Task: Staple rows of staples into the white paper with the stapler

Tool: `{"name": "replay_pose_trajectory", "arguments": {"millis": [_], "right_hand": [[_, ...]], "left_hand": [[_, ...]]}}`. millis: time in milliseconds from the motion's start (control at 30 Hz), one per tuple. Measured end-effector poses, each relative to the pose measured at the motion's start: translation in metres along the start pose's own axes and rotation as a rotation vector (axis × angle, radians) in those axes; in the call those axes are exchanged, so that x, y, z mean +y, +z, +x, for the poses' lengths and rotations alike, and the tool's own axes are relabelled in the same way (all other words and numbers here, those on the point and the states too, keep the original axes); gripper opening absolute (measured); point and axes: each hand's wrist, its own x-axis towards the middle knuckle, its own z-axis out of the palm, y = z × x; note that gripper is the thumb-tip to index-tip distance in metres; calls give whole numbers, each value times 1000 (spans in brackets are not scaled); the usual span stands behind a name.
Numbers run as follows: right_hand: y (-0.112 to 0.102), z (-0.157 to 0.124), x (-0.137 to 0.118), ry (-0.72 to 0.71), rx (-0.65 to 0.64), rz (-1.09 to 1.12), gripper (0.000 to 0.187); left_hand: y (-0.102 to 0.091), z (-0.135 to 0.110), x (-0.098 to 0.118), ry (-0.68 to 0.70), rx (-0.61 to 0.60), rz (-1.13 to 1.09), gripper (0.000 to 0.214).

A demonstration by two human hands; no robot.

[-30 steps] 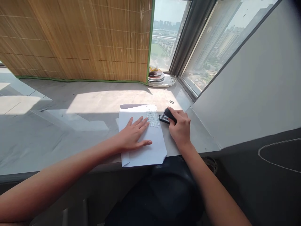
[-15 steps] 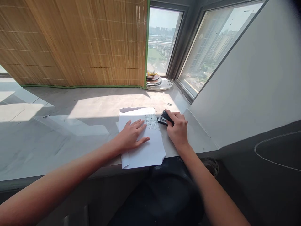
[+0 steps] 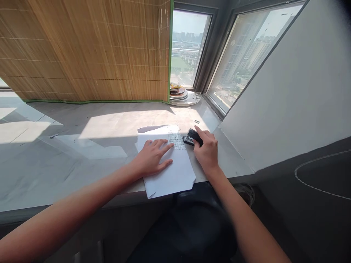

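White paper [image 3: 172,175] lies on the pale sill, its near edge reaching past the sill's front. Rows of staples [image 3: 176,141] cover its upper right part. My left hand [image 3: 155,157] rests flat on the paper with the fingers spread, the index fingertip by the staple rows. In my right hand [image 3: 207,148] is a black stapler [image 3: 194,137], thumb and fingers wrapped round its rear. The stapler's front end meets the right edge of the paper beside the staples; whether the sheet sits between its jaws I cannot tell.
A short strip of staples [image 3: 196,121] lies on the sill [image 3: 109,117] beyond the stapler. Stacked plates [image 3: 179,95] stand in the window corner. A bamboo blind [image 3: 90,51] hangs at the back left, and a white wall [image 3: 285,95] rises on the right.
The paper has turned slightly, its near end shifting right. My left index finger has moved a little right over it. The stapler stays in my right hand at nearly the same spot.
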Motion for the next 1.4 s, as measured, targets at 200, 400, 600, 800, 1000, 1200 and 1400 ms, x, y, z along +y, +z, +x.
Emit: {"name": "replay_pose_trajectory", "arguments": {"millis": [200,400,600,800,1000,1200,1400], "right_hand": [[1,0,5,176,14,-15,30],[-13,7,-8,273,230,-43,18],[9,3,-76,189,-127,184,21],[50,9,-113,92,-448,85,21],[18,18,-55,128,-450,-15,22],[-19,19,-7,184,-464,-23,16],[-36,72,30,67,-141,130,34]], "left_hand": [[0,1,-4,1,-24,20,59],[3,4,-7,-5,30,-72,54],[-11,13,-40,-332,739,-349,27],[-10,15,-70,-395,745,-752,45],[-7,19,-74,-414,713,-1007,48],[-10,22,-76,-430,707,-1148,59],[-9,20,-80,-471,714,-1263,64]]}}
